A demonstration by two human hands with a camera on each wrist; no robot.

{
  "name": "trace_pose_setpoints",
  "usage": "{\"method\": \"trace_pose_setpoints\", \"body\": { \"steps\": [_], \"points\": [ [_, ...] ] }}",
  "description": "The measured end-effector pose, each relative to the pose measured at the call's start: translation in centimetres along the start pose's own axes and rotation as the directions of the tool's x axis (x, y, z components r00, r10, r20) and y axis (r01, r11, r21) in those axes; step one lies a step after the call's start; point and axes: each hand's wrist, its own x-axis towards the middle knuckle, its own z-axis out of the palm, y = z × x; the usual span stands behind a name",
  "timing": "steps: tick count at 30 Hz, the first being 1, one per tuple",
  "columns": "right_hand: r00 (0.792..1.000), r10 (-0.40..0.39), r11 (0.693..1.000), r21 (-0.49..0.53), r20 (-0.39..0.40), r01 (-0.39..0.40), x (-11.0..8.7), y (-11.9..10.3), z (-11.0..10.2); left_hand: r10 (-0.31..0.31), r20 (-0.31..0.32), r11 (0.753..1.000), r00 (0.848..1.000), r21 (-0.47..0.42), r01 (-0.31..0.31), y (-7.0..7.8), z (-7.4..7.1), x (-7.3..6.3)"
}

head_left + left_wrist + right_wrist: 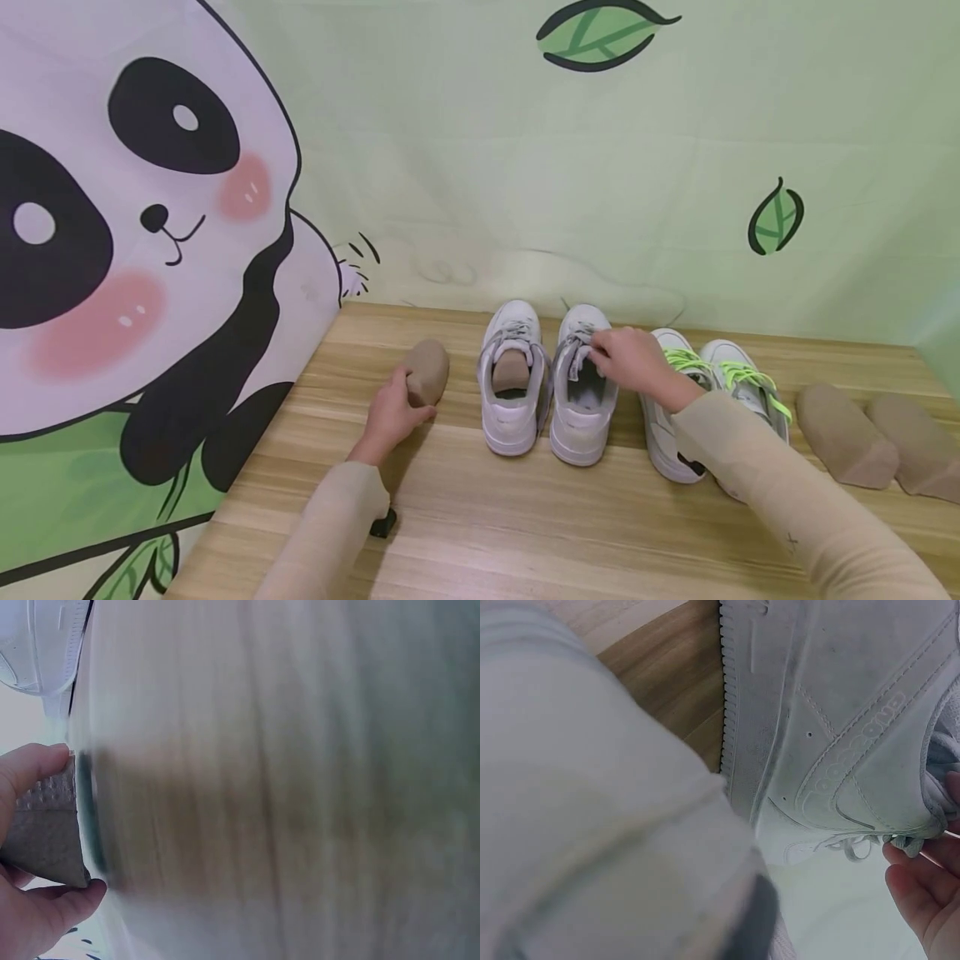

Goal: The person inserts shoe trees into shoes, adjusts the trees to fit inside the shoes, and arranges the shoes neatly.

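Observation:
My left hand grips a brown molded shoe insert close over the wooden surface, left of the shoes. In the left wrist view, thumb and fingers sit on opposite sides of the insert. With my right hand I pinch the tongue of a white sneaker, near its grey laces. The sneaker's opening shows no insert. Its mate, another white sneaker, stands just to the left with a brown insert inside. The right wrist view shows the sneaker's side and my fingertips by the lace.
Right of these stands a pair of white sneakers with green laces, partly behind my right forearm. Two more brown inserts lie at the far right. A green wall hanging with a panda picture rises behind the wooden surface.

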Motion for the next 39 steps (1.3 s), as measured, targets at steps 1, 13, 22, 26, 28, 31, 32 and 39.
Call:
{"method": "trace_pose_setpoints", "body": {
  "steps": [1, 13, 22, 26, 28, 31, 32, 39],
  "points": [
    [1.0, 0.002, 1.0, 0.004, 0.004, -0.002, 0.0, 0.0, 0.0, -0.001, -0.002, 1.0, 1.0, 0.003, 0.001, 0.1, -0.1, 0.0],
    [1.0, -0.005, 1.0, -0.023, 0.016, 0.006, 0.0, 0.1, 0.0, -0.007, -0.015, 1.0, 1.0, 0.004, 0.007, 1.6, -1.7, -0.3],
    [1.0, -0.01, 0.999, -0.037, 0.018, 0.01, 0.2, 0.1, 0.0, 0.028, -0.045, 1.0, 0.999, -0.001, -0.028, 2.8, -3.1, -0.8],
    [1.0, -0.006, 1.0, -0.03, 0.022, 0.007, 0.2, 0.0, -0.1, 0.053, -0.045, 0.999, 0.998, -0.002, -0.053, 3.4, -3.5, -0.9],
    [1.0, -0.007, 1.0, -0.026, 0.021, 0.007, 0.2, 0.0, -0.1, 0.065, -0.046, 0.998, 0.997, 0.0, -0.065, 3.7, -3.6, -1.1],
    [1.0, -0.006, 1.0, -0.023, 0.02, 0.007, 0.1, 0.0, -0.1, 0.071, -0.048, 0.998, 0.996, 0.002, -0.071, 4.1, -3.8, -1.3],
    [1.0, -0.006, 1.0, -0.022, 0.021, 0.006, 0.1, 0.0, -0.1, 0.071, -0.049, 0.997, 0.996, 0.003, -0.071, 4.2, -3.8, -1.3],
    [0.999, 0.006, 1.0, -0.019, 0.038, -0.006, 0.1, 0.1, -0.1, 0.079, -0.056, 0.997, 0.995, 0.009, -0.079, 4.7, -4.2, -1.7]
  ]
}}
